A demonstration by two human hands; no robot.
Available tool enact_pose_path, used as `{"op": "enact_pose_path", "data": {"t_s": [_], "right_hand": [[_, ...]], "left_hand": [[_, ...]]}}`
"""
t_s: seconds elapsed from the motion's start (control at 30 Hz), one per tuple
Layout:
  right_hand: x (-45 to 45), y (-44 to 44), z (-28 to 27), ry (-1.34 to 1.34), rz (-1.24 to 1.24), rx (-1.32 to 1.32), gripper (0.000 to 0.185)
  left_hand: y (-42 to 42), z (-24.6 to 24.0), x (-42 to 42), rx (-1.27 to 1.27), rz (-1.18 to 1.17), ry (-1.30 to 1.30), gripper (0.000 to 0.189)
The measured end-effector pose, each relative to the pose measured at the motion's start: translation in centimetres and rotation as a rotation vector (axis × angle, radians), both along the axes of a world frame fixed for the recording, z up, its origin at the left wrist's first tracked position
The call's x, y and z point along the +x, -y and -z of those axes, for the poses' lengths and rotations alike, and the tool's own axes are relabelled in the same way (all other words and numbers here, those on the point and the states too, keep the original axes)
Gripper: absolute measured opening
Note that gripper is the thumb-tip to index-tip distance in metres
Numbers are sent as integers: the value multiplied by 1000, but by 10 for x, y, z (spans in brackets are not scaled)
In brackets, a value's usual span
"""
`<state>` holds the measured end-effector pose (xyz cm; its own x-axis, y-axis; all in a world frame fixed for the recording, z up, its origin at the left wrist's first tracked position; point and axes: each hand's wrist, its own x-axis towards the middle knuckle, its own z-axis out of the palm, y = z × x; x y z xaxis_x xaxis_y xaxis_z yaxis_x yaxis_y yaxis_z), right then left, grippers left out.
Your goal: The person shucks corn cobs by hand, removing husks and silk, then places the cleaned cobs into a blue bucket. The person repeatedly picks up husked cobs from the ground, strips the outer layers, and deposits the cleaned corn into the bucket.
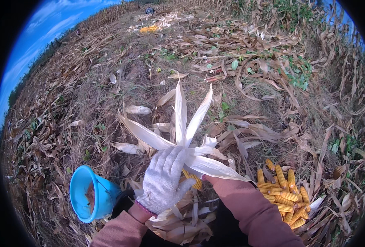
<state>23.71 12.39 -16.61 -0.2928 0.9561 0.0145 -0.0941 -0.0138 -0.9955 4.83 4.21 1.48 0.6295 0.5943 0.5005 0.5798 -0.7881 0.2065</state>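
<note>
My left hand [165,177], in a whitish knit glove, is closed around a partly husked ear of corn. The ear's yellow kernels [195,180] show between the thumb and the fingers. Pale dry husk leaves [182,123] spread from the ear like a fan, several pointing away from me. One broad husk leaf [213,166] lies over my right hand and hides its fingers. Only the right wrist [212,180] and a bit of glove cuff show, close against the ear, so its grip cannot be made out.
A pile of husked yellow corn ears [284,194] lies to my right. At left a light blue bucket [83,194] tilts on the ground. Loose husks [182,228] cover the ground between my legs. Unhusked ears [137,110] lie ahead; another yellow corn pile [150,28] is farther off.
</note>
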Motion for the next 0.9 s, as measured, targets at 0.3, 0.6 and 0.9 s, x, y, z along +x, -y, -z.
{"op": "enact_pose_path", "data": {"t_s": [0.3,0.6,0.9], "right_hand": [[-48,41,-60,352,-53,409,38],[-54,69,-114,614,-179,396,44],[-53,60,-68,160,-269,280,50]], "left_hand": [[-6,34,1,-451,-9,499,19],[12,1,3,-1161,-185,1269,28],[9,-2,0,-1357,-111,1480,54]]}}
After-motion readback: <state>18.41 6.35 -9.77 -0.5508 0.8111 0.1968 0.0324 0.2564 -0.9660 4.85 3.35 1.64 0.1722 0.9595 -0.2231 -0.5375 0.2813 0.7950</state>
